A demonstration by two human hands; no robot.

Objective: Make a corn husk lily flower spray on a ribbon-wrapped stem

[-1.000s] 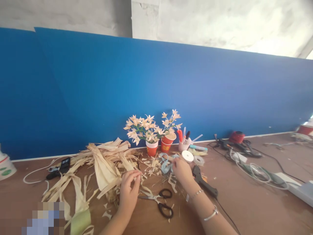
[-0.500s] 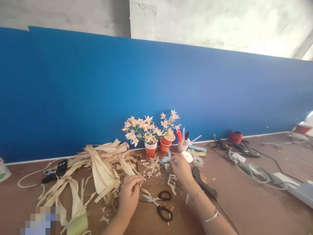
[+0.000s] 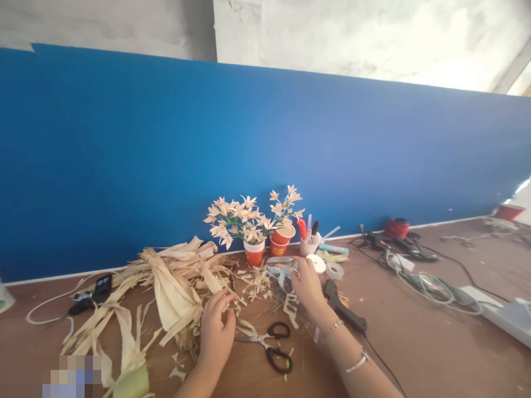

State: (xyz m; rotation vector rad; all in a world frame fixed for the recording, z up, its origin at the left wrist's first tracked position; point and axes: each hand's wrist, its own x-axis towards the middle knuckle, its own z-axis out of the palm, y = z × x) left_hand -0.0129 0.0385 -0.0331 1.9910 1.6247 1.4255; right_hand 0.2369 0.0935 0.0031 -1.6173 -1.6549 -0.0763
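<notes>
My left hand (image 3: pixel 217 323) hovers beside the dried corn husks (image 3: pixel 174 287), its thumb apart from its loosely bent fingers. No object shows in it. A little further off, my right hand (image 3: pixel 307 283) pinches a pale blue strip (image 3: pixel 279 260) at the edge of the small scraps. Between my forearms lie scissors (image 3: pixel 265 340) with black handles. Behind the hands stand red paper cups (image 3: pixel 254 255) holding cream husk flowers (image 3: pixel 240 213) on green stems. Next to my right wrist rests a black glue gun (image 3: pixel 344 309).
A white cup (image 3: pixel 310 244) with pens and sticks stands near a white disc (image 3: pixel 316 263) and a tape roll (image 3: pixel 334 270). Cables (image 3: pixel 435 287) and a power strip (image 3: pixel 506 323) lie at the right. A blue panel (image 3: pixel 265 138) bounds the back.
My left hand's fingertips have parted from a pinch. The pale blue strip by my right hand now lies flatter and reaches further left. The view has shifted slightly.
</notes>
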